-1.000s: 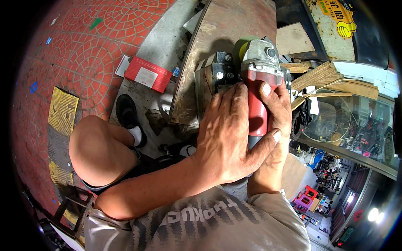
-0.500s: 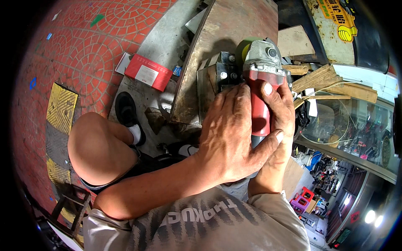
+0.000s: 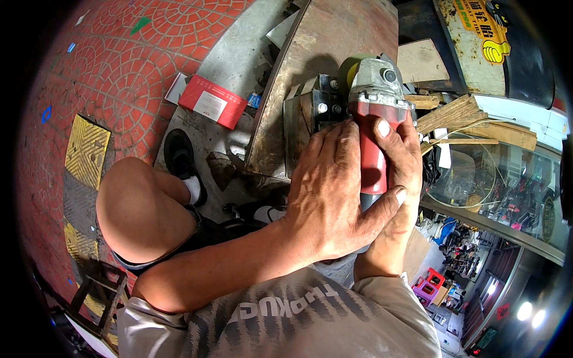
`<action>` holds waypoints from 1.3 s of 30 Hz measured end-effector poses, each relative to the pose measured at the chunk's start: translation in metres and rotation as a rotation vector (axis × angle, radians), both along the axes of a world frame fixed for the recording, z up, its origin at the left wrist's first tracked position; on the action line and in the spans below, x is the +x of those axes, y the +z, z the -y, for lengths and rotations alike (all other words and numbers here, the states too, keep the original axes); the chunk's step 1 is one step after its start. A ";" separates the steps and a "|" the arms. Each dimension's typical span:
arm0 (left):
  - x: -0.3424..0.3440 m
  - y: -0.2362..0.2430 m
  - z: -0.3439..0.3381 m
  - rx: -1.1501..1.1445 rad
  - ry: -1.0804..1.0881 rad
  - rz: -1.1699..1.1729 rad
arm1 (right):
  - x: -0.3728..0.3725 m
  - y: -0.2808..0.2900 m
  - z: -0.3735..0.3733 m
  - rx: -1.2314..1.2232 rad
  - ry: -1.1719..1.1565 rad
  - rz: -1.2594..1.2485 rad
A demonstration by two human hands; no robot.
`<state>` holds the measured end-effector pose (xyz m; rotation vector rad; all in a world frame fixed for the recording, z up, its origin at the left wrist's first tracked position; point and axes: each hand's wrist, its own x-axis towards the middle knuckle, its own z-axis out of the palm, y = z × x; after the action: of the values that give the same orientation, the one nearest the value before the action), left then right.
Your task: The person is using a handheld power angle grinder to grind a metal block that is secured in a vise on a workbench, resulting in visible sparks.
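Note:
Both hands are closed around a red angle grinder point(image 3: 374, 161) with a grey metal head. My right hand point(image 3: 399, 146) wraps its body from the right, thumb lying along the top. From the left, my left hand point(image 3: 325, 191) presses against the casing, its fingertips partly hidden. At the grinder's far left side shows a yellowish-green disc point(image 3: 351, 70), mostly covered by the head. Just left of the tool, a dark metal block with bolts point(image 3: 313, 104) rests on the brown metal-topped bench point(image 3: 340, 30). Whether the disc touches the block cannot be seen.
A red and white box point(image 3: 212, 101) lies on the ground left of the bench. Wooden strips point(image 3: 453, 113) are piled to the right, near a glass display case point(image 3: 513, 185). A yellow and black ramp point(image 3: 86, 152) lies on the red paving at far left.
Hands and grinder hold nearly the same pose. The whole scene has shifted only very slightly in the picture.

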<state>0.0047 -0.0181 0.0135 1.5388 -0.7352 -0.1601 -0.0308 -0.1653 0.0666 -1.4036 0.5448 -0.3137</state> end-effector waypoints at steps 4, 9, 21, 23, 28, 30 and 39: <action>0.002 0.002 -0.002 0.017 -0.034 -0.019 | 0.000 0.003 -0.003 0.019 -0.015 0.004; 0.001 0.002 0.000 0.008 -0.014 -0.018 | 0.001 0.004 -0.009 0.031 -0.040 0.010; 0.002 0.002 0.000 -0.010 -0.016 -0.025 | 0.005 0.010 -0.012 -0.007 -0.043 -0.018; 0.002 0.001 -0.001 -0.007 -0.019 -0.031 | 0.006 0.009 -0.011 -0.007 -0.037 -0.019; 0.000 -0.003 0.001 -0.015 0.023 0.007 | 0.004 0.006 -0.003 -0.029 0.016 -0.041; -0.002 -0.003 0.001 -0.035 0.034 0.002 | 0.004 0.005 -0.002 -0.034 0.029 -0.035; 0.001 0.002 0.000 -0.002 -0.022 -0.018 | 0.004 0.004 -0.005 -0.012 -0.011 -0.006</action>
<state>0.0059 -0.0180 0.0151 1.5256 -0.7383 -0.1888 -0.0273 -0.1608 0.0710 -1.4136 0.5570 -0.3223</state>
